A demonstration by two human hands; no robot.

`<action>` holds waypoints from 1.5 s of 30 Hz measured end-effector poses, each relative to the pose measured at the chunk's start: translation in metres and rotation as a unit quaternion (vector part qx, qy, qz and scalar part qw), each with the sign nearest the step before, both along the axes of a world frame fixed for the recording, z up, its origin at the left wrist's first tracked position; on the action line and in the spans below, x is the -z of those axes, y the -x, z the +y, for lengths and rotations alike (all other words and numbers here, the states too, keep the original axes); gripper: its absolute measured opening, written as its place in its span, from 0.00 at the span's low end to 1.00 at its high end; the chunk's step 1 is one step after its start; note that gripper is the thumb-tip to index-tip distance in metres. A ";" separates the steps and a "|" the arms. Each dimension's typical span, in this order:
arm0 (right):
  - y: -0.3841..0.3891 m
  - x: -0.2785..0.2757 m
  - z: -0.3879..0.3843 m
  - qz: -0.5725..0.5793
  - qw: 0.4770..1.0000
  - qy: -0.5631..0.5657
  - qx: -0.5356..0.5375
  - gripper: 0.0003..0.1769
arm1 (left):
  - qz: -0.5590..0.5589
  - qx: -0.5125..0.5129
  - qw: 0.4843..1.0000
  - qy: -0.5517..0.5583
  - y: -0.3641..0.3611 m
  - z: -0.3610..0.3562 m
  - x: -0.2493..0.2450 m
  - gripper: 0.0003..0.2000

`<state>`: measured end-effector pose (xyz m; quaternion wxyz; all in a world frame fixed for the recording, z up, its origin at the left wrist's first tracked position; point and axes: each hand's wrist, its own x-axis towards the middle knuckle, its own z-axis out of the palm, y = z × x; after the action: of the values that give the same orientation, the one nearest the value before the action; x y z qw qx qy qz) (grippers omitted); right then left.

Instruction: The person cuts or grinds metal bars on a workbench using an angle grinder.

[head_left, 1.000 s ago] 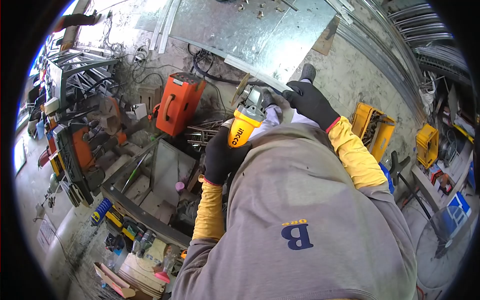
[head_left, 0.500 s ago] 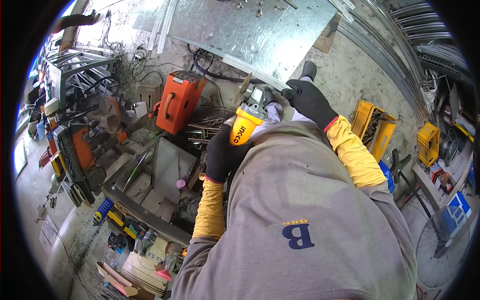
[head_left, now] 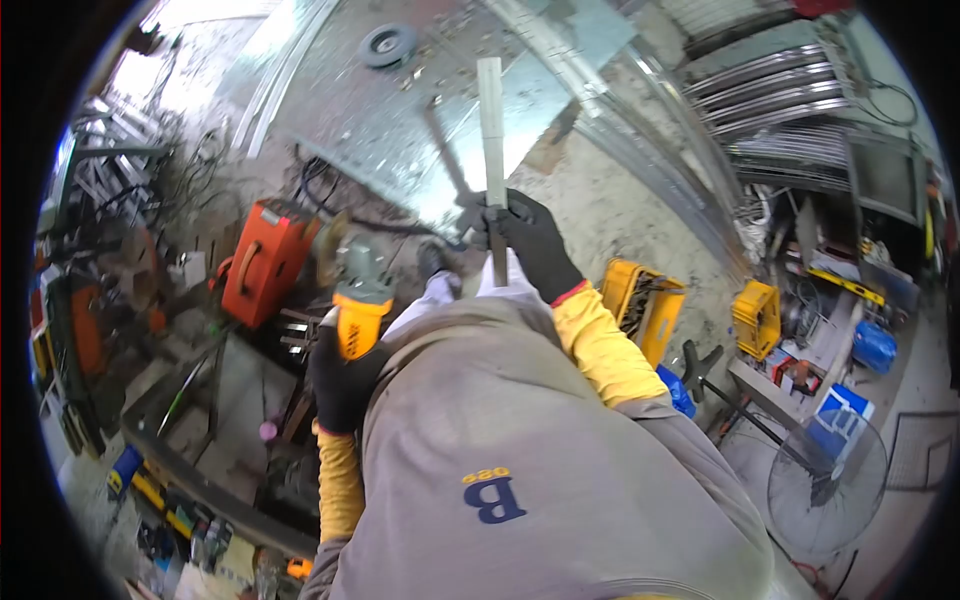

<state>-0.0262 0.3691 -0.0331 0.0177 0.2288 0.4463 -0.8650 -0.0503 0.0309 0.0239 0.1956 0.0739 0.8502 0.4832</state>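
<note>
My left hand [head_left: 343, 388], in a black glove, is closed around the yellow body of an angle grinder [head_left: 359, 326]. Its metal head and blurred disc point away from me, beside my lap. My gloved right hand [head_left: 537, 243] grips a long, flat metal strip [head_left: 491, 125] near its lower end. The strip points away from me, over a shiny metal sheet [head_left: 370, 130] on the floor. Grinder and strip are apart. My left fingers are partly hidden behind the grinder.
An orange machine box [head_left: 263, 262] stands left of the grinder. Yellow crates [head_left: 660, 322] are on the right, near a transparent fan [head_left: 826, 480]. Metal lengths [head_left: 640, 165] lie along the floor. A dark round disc [head_left: 387, 46] rests on the sheet. Cables [head_left: 325, 190] cross the floor.
My view has turned to the right. The strip in my right hand now shows clearly, pointing away from me over the sheet. My left hand still holds the grinder.
</note>
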 end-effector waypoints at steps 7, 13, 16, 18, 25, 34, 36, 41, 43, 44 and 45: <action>0.041 -0.033 0.026 0.010 0.997 -0.075 0.023 0.20 | -0.001 -0.058 0.998 -0.010 0.002 0.006 -0.014 0.23; 0.062 -0.049 0.024 0.049 0.994 -0.067 0.065 0.17 | 0.061 -0.040 0.997 0.022 0.003 -0.011 0.001 0.25; 0.066 -0.055 0.026 0.061 0.994 -0.072 0.049 0.21 | 0.044 -0.046 0.998 0.025 0.005 -0.012 -0.002 0.26; 0.071 -0.055 0.027 0.069 0.994 -0.068 0.049 0.20 | 0.051 -0.046 0.997 0.019 0.006 -0.015 0.002 0.26; 0.080 -0.077 0.023 0.071 0.993 -0.079 0.050 0.20 | 0.065 -0.058 0.996 0.008 0.009 -0.017 0.007 0.26; 0.085 -0.080 0.025 0.099 0.991 -0.081 0.039 0.20 | 0.052 -0.066 0.996 0.005 0.011 -0.022 0.016 0.27; 0.086 -0.081 0.025 0.090 0.991 -0.085 0.045 0.20 | 0.058 -0.060 0.996 0.009 0.012 -0.021 0.015 0.28; 0.082 -0.086 0.028 0.079 0.991 -0.105 0.030 0.20 | 0.050 -0.075 0.995 -0.031 0.011 -0.015 0.011 0.26; 0.081 -0.069 0.039 0.067 0.993 -0.099 -0.019 0.18 | 0.069 -0.064 0.996 0.006 0.010 -0.018 0.019 0.26; 0.078 -0.068 0.044 0.046 0.991 -0.113 -0.050 0.17 | 0.092 -0.047 0.994 0.042 0.011 -0.022 0.019 0.26; 0.073 -0.066 0.047 0.026 0.988 -0.125 -0.082 0.16 | 0.094 -0.046 0.993 0.047 0.010 -0.024 0.021 0.27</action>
<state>-0.0994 0.4157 0.0333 0.0486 0.1694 0.5684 -0.8037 -0.0602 0.0073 0.0032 0.0958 0.0707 0.8892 0.4418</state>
